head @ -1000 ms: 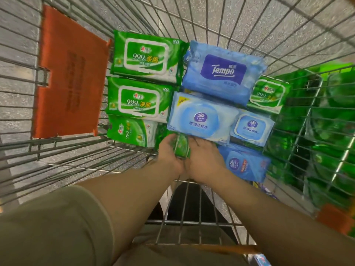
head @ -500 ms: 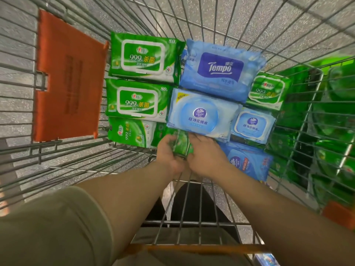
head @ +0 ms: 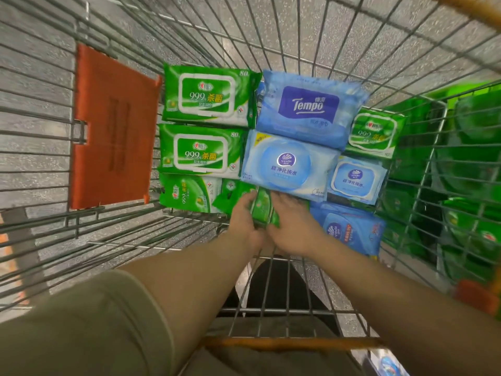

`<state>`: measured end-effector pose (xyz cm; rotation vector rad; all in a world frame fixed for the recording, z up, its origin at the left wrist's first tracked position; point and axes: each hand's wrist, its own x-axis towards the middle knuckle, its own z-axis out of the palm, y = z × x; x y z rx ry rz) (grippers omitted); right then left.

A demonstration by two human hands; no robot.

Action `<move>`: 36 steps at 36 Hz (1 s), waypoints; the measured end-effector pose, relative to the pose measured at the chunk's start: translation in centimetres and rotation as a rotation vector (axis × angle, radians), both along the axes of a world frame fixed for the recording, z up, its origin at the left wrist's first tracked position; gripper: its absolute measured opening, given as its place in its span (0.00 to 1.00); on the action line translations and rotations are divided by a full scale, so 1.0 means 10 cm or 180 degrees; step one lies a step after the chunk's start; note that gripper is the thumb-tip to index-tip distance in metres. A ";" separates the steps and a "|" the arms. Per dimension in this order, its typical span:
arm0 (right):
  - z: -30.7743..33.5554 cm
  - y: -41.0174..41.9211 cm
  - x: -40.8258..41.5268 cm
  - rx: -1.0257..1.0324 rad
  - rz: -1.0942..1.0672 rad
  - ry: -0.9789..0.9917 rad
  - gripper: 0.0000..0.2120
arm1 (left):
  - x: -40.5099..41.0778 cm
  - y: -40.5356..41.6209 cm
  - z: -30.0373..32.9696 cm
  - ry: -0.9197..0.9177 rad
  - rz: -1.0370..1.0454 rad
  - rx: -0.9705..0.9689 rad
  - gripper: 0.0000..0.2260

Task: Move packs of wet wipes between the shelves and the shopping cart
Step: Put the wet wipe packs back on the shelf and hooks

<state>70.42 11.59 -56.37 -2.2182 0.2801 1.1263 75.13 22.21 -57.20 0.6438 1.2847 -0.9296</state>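
- We look down into a wire shopping cart (head: 311, 42), and both our hands reach into its near end.
- Our left hand (head: 245, 221) and our right hand (head: 294, 229) hold a small green pack (head: 262, 210) between them; it stands on edge, the left fingers curl round its left side, and the right palm and fingers press against its right side.
- That small green pack sits at the near edge of the load, just in front of the pale blue Vinda pack (head: 288, 165) and beside a flat green pack (head: 187, 194) lying to its left.
- Behind the flat green pack, two large green 999 packs lie one behind the other: the nearer 999 pack (head: 200, 151) and the farther 999 pack (head: 207, 97), their edges touching.
- To their right lies the blue Tempo pack (head: 309, 107), its near edge overlapping the pale blue Vinda pack.
- Farther right we see a smaller green 999 pack (head: 374, 132), and in front of it a small pale blue Vinda pack (head: 355, 179).
- A darker blue pack (head: 349, 229) lies nearest us on the right, just beside our right hand.
- An orange flap (head: 111, 126) hangs on the cart's left wall.
- Through the right wall we see green goods (head: 466, 169), blurred, outside the cart.
- A light olive sleeve (head: 81, 321) covers our left upper arm.
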 end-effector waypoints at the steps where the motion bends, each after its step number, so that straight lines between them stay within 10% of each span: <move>1: 0.01 0.00 -0.01 -0.0004 0.0005 0.0022 0.46 | 0.00 -0.01 0.04 0.0040 -0.0031 -0.0027 0.16; 20: 0.81 -0.17 0.37 0.0253 -0.0250 -0.0026 0.28 | 0.21 0.16 0.98 -0.0296 -0.0808 0.0489 0.14; 30: 1.41 -0.42 0.58 0.0958 -0.0401 0.0486 0.61 | 0.46 0.44 1.72 -0.1343 -0.1598 0.0389 0.09; 36: 1.91 -0.27 0.65 0.1791 -0.1506 0.0070 0.60 | 0.73 0.40 2.29 -0.1803 -0.1560 0.0177 0.16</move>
